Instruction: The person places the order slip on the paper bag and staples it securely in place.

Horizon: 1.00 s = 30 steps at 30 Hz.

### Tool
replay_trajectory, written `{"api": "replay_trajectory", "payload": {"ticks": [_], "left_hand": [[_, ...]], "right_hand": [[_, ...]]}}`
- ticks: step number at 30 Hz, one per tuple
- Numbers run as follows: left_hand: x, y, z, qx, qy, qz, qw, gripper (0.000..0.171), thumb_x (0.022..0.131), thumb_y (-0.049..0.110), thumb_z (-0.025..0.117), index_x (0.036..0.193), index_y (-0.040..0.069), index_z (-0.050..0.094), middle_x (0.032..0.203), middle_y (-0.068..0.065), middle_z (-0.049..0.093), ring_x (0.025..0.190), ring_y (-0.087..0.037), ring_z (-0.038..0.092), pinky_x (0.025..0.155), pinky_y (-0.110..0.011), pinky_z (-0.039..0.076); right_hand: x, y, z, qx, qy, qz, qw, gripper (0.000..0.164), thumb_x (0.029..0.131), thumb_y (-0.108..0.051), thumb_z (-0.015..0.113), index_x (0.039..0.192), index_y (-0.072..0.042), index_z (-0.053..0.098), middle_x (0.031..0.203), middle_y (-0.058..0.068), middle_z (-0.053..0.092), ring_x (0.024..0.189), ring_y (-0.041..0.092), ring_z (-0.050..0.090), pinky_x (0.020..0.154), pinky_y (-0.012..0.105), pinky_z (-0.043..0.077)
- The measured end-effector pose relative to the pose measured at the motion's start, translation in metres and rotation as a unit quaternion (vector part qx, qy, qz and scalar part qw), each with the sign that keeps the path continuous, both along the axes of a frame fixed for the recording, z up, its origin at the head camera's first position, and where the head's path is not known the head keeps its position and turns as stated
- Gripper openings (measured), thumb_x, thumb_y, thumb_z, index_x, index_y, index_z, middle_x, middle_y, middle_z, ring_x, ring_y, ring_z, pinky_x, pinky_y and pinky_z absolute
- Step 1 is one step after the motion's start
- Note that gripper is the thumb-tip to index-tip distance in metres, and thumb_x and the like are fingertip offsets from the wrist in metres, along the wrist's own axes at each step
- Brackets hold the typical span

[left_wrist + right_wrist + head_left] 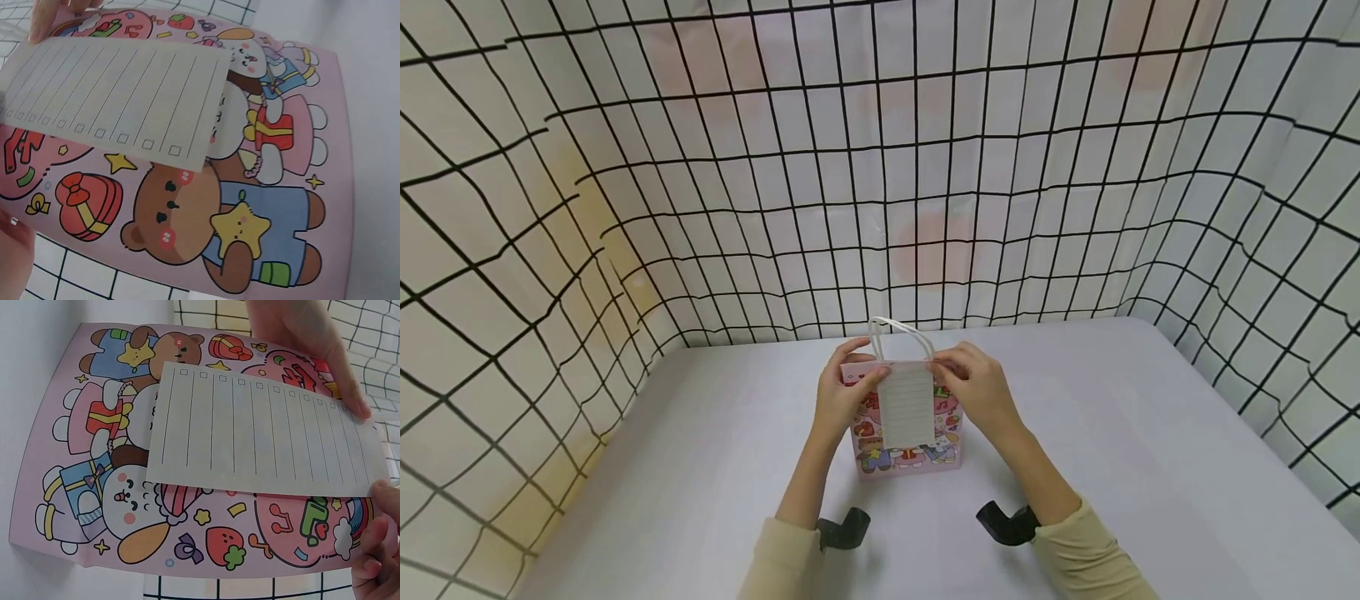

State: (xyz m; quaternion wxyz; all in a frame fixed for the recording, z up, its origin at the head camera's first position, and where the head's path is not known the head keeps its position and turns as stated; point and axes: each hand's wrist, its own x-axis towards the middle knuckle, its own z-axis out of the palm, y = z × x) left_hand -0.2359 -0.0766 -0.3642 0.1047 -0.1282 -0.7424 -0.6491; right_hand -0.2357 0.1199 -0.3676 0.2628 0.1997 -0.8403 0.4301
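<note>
A pink paper gift bag (906, 463) printed with cartoon animals stands upright on the table, its white handles (901, 324) arching above the rim. Against its front lies a white lined checklist sheet (907, 408), with its top edge near the bag's rim. My left hand (837, 400) holds the bag's top left, thumb on the sheet's upper corner and fingers behind the rim. At the sheet's other upper corner, my right hand (981, 385) pinches with thumb and fingers. In the right wrist view the sheet's lower end (164, 425) stands slightly off the bag.
The white table (715, 467) spreads around the bag. Behind it and along both sides rise white walls with a black grid (880, 200). A black curved piece (846, 530) sits at the left wrist, another (1007, 525) at the right.
</note>
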Motion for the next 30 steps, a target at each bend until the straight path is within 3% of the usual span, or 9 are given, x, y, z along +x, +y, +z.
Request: {"api": "replay_trajectory", "payload": {"ticks": [7,15,22,30], "left_hand": [[-0.0029,-0.0035,-0.0008,0.022,-0.033,-0.040,0.9984,0.024,0.082,0.010,0.065,0.103,-0.003,0.063,0.087,-0.011,0.068,0.068,-0.005,0.062,0.061,-0.021,0.051],[-0.0033,-0.0077,0.0009,0.002,-0.030,-0.085,0.9959,0.023,0.084,0.005,0.061,0.105,-0.006,0.062,0.092,-0.016,0.068,0.071,-0.005,0.063,0.062,-0.021,0.051],[-0.0031,-0.0072,0.0017,-0.007,-0.027,-0.090,0.9956,0.022,0.085,0.006,0.060,0.102,-0.007,0.063,0.095,-0.028,0.065,0.069,-0.005,0.064,0.060,-0.020,0.051],[-0.0019,-0.0078,0.0025,-0.007,-0.023,-0.093,0.9953,0.021,0.085,0.005,0.059,0.101,-0.009,0.063,0.094,-0.031,0.064,0.067,-0.006,0.065,0.058,-0.021,0.051]], "right_hand": [[0.0011,-0.0014,0.0013,-0.006,0.001,-0.006,1.000,0.013,0.080,-0.012,0.068,0.090,-0.004,0.069,0.078,0.002,0.060,0.062,0.005,0.050,0.053,0.015,0.044],[0.0029,-0.0013,0.0020,-0.010,0.008,-0.004,1.000,0.013,0.080,-0.011,0.068,0.089,-0.002,0.069,0.078,0.003,0.061,0.062,0.006,0.052,0.054,0.016,0.046],[0.0034,-0.0008,0.0024,-0.008,0.002,-0.008,1.000,0.014,0.079,-0.012,0.069,0.089,-0.002,0.069,0.077,0.003,0.061,0.060,0.005,0.048,0.052,0.016,0.043],[0.0043,-0.0007,0.0035,-0.011,-0.008,-0.002,1.000,0.014,0.079,-0.014,0.069,0.089,-0.004,0.069,0.076,0.002,0.060,0.058,0.005,0.045,0.049,0.016,0.040]]}}
